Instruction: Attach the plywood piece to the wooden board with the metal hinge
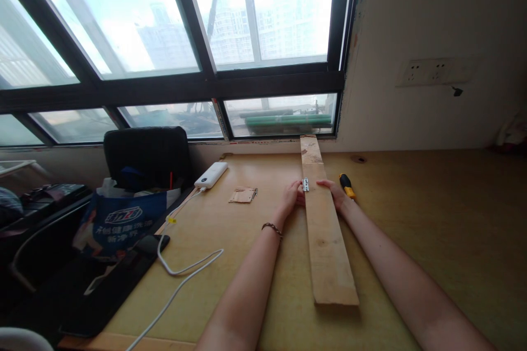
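A long wooden board [327, 230] lies lengthwise on the table, its far end by the window sill. On its left edge sits a small silvery metal hinge [305, 184]. My left hand [293, 196] is closed at that edge, its fingertips pinching the hinge against the wood; some of its fingers are hidden. Gripping the board's right edge is my right hand [335, 194], thumb on top and the other fingers out of sight. A black and yellow screwdriver [347, 185] lies just beyond my right hand.
Left of the board lies a small wooden piece [244, 194] with tiny metal bits at its edge. A white power bank [211, 175] trails a white cable [189, 274] along the table's left side. A black chair [146, 153] holds a blue bag [123, 225].
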Action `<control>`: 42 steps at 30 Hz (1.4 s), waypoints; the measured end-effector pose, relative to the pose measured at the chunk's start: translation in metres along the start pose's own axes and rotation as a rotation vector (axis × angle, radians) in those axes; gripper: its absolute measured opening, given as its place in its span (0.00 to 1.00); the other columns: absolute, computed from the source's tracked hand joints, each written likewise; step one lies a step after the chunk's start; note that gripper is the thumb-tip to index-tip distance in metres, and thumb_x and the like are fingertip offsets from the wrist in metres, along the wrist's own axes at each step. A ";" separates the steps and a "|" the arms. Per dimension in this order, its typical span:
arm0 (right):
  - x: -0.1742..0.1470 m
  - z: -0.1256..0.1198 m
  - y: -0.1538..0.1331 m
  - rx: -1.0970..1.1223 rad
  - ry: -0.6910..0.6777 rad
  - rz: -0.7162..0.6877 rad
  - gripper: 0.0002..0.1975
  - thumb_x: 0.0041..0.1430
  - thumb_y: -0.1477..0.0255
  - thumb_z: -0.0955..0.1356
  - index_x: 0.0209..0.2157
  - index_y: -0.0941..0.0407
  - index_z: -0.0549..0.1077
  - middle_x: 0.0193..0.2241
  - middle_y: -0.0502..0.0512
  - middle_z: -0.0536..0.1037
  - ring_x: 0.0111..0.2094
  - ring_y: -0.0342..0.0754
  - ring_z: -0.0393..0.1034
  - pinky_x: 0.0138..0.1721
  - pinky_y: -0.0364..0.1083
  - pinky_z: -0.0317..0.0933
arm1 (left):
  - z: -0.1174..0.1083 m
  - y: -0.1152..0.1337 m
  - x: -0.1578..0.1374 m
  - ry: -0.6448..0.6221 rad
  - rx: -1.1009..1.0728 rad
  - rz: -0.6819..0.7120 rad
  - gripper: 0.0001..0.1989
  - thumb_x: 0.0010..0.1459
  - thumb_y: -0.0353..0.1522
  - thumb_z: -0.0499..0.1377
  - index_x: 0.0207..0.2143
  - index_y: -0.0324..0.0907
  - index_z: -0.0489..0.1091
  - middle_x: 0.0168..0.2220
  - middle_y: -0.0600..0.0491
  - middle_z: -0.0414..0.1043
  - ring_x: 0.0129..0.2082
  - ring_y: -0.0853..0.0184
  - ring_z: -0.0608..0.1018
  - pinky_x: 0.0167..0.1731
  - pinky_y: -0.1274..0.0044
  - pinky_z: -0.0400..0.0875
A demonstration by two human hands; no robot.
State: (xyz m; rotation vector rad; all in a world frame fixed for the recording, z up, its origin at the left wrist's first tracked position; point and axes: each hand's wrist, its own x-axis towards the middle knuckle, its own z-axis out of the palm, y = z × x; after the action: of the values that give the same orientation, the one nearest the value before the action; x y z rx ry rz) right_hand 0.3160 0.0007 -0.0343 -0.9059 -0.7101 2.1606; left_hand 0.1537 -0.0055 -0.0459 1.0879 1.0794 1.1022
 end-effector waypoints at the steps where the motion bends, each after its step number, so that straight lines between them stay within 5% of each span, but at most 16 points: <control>1: 0.000 0.000 0.000 0.000 -0.005 -0.004 0.17 0.52 0.69 0.61 0.41 0.65 0.67 0.30 0.61 0.77 0.32 0.51 0.73 0.38 0.50 0.65 | 0.000 0.000 0.000 0.006 0.018 0.011 0.14 0.52 0.39 0.48 0.36 0.41 0.67 0.15 0.55 0.66 0.14 0.68 0.70 0.17 0.76 0.66; 6: 0.001 0.001 0.001 -0.005 0.002 -0.032 0.17 0.52 0.69 0.60 0.41 0.64 0.67 0.29 0.60 0.77 0.30 0.51 0.73 0.37 0.51 0.66 | -0.002 -0.001 -0.001 0.160 0.215 0.251 0.15 0.54 0.39 0.48 0.37 0.41 0.67 0.18 0.55 0.67 0.16 0.70 0.70 0.19 0.78 0.64; 9: 0.001 0.001 0.001 -0.029 0.049 -0.040 0.16 0.52 0.70 0.61 0.41 0.64 0.67 0.27 0.60 0.77 0.27 0.50 0.72 0.35 0.50 0.66 | -0.004 0.001 -0.001 0.272 0.319 0.484 0.14 0.50 0.39 0.54 0.37 0.43 0.70 0.31 0.50 0.71 0.28 0.70 0.73 0.27 0.78 0.66; 11: 0.000 0.002 0.001 -0.042 0.074 -0.044 0.16 0.52 0.70 0.61 0.41 0.64 0.67 0.26 0.59 0.77 0.26 0.50 0.72 0.34 0.50 0.67 | -0.004 0.002 -0.001 0.230 0.299 0.535 0.13 0.48 0.39 0.57 0.35 0.43 0.72 0.39 0.49 0.70 0.36 0.67 0.72 0.33 0.78 0.66; 14: -0.001 0.003 0.001 -0.039 0.069 -0.046 0.16 0.52 0.70 0.60 0.41 0.64 0.67 0.25 0.58 0.77 0.26 0.49 0.72 0.33 0.49 0.67 | -0.001 0.000 0.001 0.113 0.156 0.445 0.12 0.45 0.36 0.59 0.34 0.42 0.72 0.39 0.48 0.71 0.41 0.65 0.71 0.38 0.76 0.64; 19: -0.004 0.007 0.000 -0.018 0.015 -0.059 0.16 0.53 0.71 0.59 0.41 0.64 0.68 0.26 0.58 0.77 0.27 0.49 0.72 0.35 0.49 0.66 | 0.006 -0.006 0.007 0.047 -0.110 0.282 0.15 0.42 0.34 0.61 0.35 0.39 0.71 0.35 0.49 0.72 0.34 0.68 0.72 0.37 0.76 0.64; 34: -0.016 0.022 0.000 -0.046 -0.001 -0.083 0.16 0.53 0.72 0.59 0.42 0.63 0.67 0.29 0.59 0.77 0.30 0.50 0.72 0.38 0.51 0.65 | 0.014 0.002 0.009 0.158 -0.208 0.122 0.17 0.37 0.34 0.65 0.32 0.38 0.71 0.29 0.50 0.72 0.29 0.69 0.72 0.29 0.78 0.65; 38: -0.015 0.022 0.000 -0.031 0.007 -0.068 0.16 0.53 0.71 0.59 0.42 0.63 0.67 0.29 0.59 0.77 0.31 0.51 0.72 0.38 0.51 0.65 | 0.020 0.004 0.009 0.221 -0.184 0.139 0.14 0.39 0.33 0.64 0.31 0.37 0.71 0.28 0.50 0.70 0.29 0.69 0.72 0.28 0.78 0.65; 42: -0.014 0.022 0.000 -0.033 0.027 -0.056 0.16 0.53 0.71 0.59 0.42 0.62 0.68 0.29 0.59 0.77 0.31 0.51 0.73 0.38 0.51 0.65 | 0.022 0.007 0.005 0.250 -0.113 0.301 0.11 0.40 0.33 0.62 0.28 0.37 0.71 0.33 0.50 0.70 0.32 0.69 0.72 0.29 0.80 0.65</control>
State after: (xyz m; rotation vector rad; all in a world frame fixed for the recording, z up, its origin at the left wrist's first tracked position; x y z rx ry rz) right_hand 0.3069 -0.0144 -0.0151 -0.9198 -0.7510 2.0890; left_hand 0.1747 -0.0021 -0.0371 1.0639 1.0530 1.5532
